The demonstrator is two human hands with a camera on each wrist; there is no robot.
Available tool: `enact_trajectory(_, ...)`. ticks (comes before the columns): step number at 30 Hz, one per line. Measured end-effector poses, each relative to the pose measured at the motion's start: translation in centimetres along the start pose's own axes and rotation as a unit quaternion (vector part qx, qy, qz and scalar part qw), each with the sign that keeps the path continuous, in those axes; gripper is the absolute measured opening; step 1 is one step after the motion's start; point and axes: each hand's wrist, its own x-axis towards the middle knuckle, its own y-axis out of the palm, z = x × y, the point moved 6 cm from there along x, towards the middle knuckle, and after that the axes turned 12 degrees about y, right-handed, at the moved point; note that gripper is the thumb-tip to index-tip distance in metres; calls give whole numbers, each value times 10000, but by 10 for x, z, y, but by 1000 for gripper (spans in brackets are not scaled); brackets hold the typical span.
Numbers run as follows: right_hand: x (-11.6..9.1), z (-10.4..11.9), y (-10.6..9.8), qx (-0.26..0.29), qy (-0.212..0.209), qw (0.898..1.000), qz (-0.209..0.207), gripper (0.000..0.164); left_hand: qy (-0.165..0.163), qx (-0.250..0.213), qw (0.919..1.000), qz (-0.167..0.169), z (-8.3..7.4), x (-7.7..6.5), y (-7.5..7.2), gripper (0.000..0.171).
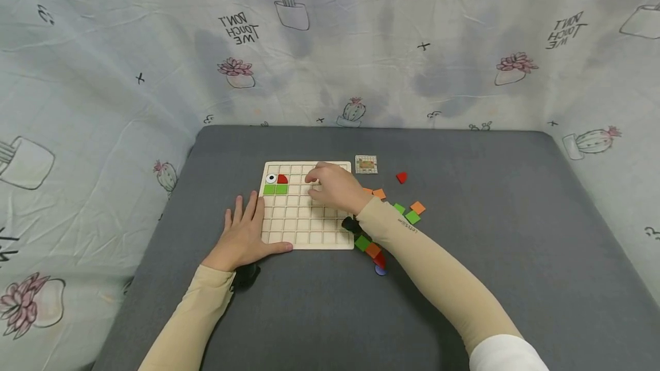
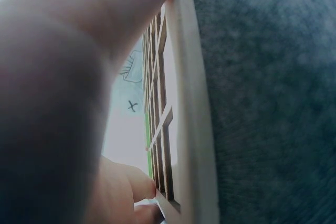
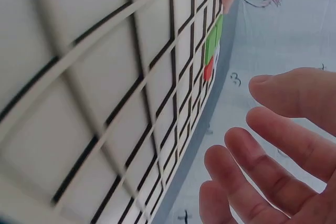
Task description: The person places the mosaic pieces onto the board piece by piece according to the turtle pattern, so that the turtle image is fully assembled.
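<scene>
White sleeve (image 1: 507, 354) at the lower right of the head view, above a beige arm cover (image 1: 435, 262). At the centre, flat on the grey counter (image 1: 309, 314), a pale gridded board (image 1: 301, 210). In its upper-left cells, a white disc (image 1: 271, 178) with a black dot beside a red quarter-round (image 1: 282, 179), with two green squares (image 1: 269, 189) just below. On the board's left and lower-left edges, the left hand (image 1: 247, 239), spread wide, thumb along the bottom rim. Over the upper-right cells, the right hand (image 1: 337, 189), fingers loosely bent and apart. Beyond the board's upper-right corner, a small picture card (image 1: 366, 164). Farther right, a red piece (image 1: 401, 177) and scattered orange and green pieces (image 1: 412, 217). Near the lower-right corner, a row of green, orange and red pieces (image 1: 373, 251), ending in a bluish-purple piece (image 1: 380, 271). Across the upper frame, pale cloth (image 1: 361, 44) with cactus drawings.
</scene>
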Motion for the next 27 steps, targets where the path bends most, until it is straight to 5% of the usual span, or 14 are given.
enact_trajectory(27,-83,-62,-35,231,176,9949,-969,22,49,-82,9999,-96,-4,-1,-2,139)
